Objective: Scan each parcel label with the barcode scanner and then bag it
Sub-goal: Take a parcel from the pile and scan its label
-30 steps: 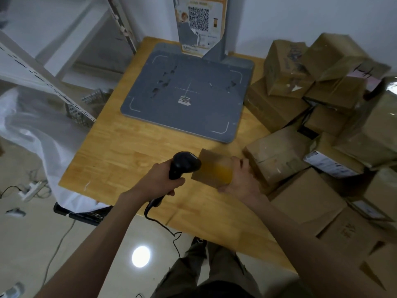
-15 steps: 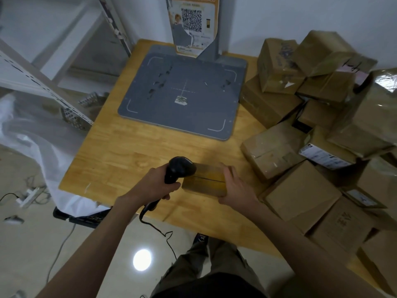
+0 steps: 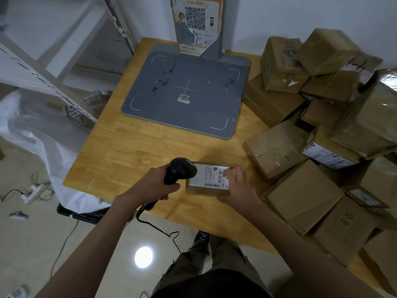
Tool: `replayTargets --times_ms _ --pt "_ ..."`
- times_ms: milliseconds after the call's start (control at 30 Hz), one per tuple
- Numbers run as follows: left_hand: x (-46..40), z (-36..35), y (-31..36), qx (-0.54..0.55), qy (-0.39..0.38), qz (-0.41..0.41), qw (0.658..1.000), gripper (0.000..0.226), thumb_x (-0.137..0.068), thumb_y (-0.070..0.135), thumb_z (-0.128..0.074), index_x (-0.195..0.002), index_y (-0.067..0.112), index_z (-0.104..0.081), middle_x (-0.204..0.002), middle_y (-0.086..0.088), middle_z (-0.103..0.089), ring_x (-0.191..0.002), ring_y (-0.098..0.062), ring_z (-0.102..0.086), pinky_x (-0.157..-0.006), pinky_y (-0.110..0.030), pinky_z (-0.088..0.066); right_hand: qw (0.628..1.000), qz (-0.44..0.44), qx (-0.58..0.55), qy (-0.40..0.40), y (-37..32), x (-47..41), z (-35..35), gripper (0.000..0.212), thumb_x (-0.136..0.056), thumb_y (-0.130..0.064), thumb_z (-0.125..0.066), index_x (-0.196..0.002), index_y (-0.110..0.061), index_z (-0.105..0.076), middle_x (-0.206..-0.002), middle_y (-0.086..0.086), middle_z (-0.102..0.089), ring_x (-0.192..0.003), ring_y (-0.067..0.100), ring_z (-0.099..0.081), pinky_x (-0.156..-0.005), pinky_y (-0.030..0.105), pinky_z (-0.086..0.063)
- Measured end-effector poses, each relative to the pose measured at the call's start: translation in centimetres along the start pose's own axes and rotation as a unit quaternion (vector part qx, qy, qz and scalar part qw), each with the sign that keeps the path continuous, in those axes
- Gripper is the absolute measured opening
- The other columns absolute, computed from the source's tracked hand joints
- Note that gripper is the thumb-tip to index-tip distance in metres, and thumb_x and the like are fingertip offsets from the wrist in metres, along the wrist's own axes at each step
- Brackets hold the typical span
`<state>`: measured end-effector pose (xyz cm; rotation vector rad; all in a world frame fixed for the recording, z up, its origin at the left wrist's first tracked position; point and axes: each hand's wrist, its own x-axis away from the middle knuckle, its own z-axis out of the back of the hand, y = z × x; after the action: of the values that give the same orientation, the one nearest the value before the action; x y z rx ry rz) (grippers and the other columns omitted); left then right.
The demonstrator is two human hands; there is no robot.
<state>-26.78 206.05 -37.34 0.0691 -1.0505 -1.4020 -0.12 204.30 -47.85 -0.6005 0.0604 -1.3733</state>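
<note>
A small brown parcel [image 3: 206,190] lies on the wooden table [image 3: 133,151] near its front edge, its white barcode label [image 3: 209,176] facing up. My right hand [image 3: 238,186] holds the parcel by its right side, fingers over the label's right end. My left hand [image 3: 154,186] grips a black corded barcode scanner [image 3: 179,172], whose head sits right at the label's left edge. A white plastic bag [image 3: 38,143] hangs open to the left of the table.
A heap of brown cardboard parcels [image 3: 318,130] fills the table's right side. A grey scanning platform [image 3: 189,91] with an upright post and a QR poster [image 3: 195,22] stands at the back. A metal shelf frame [image 3: 49,74] and floor cables [image 3: 32,192] lie left.
The parcel has been turned over on the table, so its white label now faces up. The scanner head stays against the parcel's left side.
</note>
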Motion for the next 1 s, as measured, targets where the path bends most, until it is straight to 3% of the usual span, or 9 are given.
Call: replayTargets --times_ms 100,200,367,467,633,1000 --pt "0.2 0.2 0.1 -0.013 -0.008 -0.011 1.000 0.034 -0.085 0.016 -0.072 -0.114 0.028 -0.057 -0.077 0.003 -0.068 -0.054 -0.010 -0.067 -0.056 -0.022 -0.052 0.997 -0.017 -0.043 -0.065 -0.1 -1.5 1.0 0.116 -0.067 -0.036 -0.089 -0.155 -0.021 -0.015 -0.163 0.003 -0.007 -0.142 0.028 -0.027 -0.102 0.045 -0.046" --pt "0.3 0.5 0.4 -0.041 -0.029 -0.040 0.998 0.041 -0.083 0.016 -0.071 -0.118 0.033 -0.057 -0.082 0.007 -0.068 -0.062 -0.008 -0.066 -0.060 -0.028 -0.056 0.991 -0.014 -0.066 -0.114 0.4 -2.7 1.3 0.132 -0.063 -0.031 -0.092 -0.159 -0.015 -0.002 -0.164 0.003 -0.006 -0.143 0.027 -0.029 -0.105 0.042 -0.043" --pt "-0.1 0.5 1.4 -0.121 -0.063 -0.069 0.988 0.038 -0.079 0.019 -0.068 -0.113 0.033 -0.059 -0.083 0.012 -0.066 -0.074 -0.008 -0.063 -0.070 -0.038 -0.055 0.992 0.001 -0.062 -0.113 1.1 -3.0 0.9 0.129 -0.061 -0.031 -0.093 -0.157 -0.011 -0.010 -0.156 0.001 -0.012 -0.136 0.024 -0.037 -0.102 0.038 -0.047" --pt "-0.3 0.3 2.7 -0.158 -0.062 -0.087 0.982 0.044 -0.080 0.016 -0.066 -0.104 0.048 -0.047 -0.079 0.015 -0.063 -0.071 -0.007 -0.061 -0.065 -0.035 -0.052 0.991 0.009 -0.070 -0.110 1.3 -3.0 0.9 0.126 -0.061 -0.030 -0.093 -0.156 -0.015 -0.013 -0.155 0.001 -0.013 -0.133 0.024 -0.041 -0.100 0.041 -0.049" --pt "-1.2 -0.2 3.9 -0.197 -0.049 -0.105 0.974 0.036 -0.083 0.014 -0.064 -0.115 0.027 -0.057 -0.084 0.006 -0.065 -0.073 -0.015 -0.061 -0.058 -0.035 -0.047 0.992 0.016 -0.072 -0.104 1.5 -2.8 0.9 0.125 -0.060 -0.031 -0.094 -0.156 -0.016 -0.015 -0.156 0.000 -0.015 -0.132 0.025 -0.043 -0.097 0.043 -0.051" --pt "-1.7 -0.4 4.5 -0.234 -0.039 -0.108 0.966 0.032 -0.086 0.016 -0.062 -0.115 0.026 -0.056 -0.074 0.016 -0.054 -0.064 -0.006 -0.052 -0.052 -0.027 -0.038 0.992 0.018 -0.066 -0.104 1.8 -2.8 0.8 0.127 -0.059 -0.033 -0.094 -0.157 -0.017 -0.013 -0.157 -0.001 -0.013 -0.134 0.025 -0.042 -0.100 0.042 -0.049"
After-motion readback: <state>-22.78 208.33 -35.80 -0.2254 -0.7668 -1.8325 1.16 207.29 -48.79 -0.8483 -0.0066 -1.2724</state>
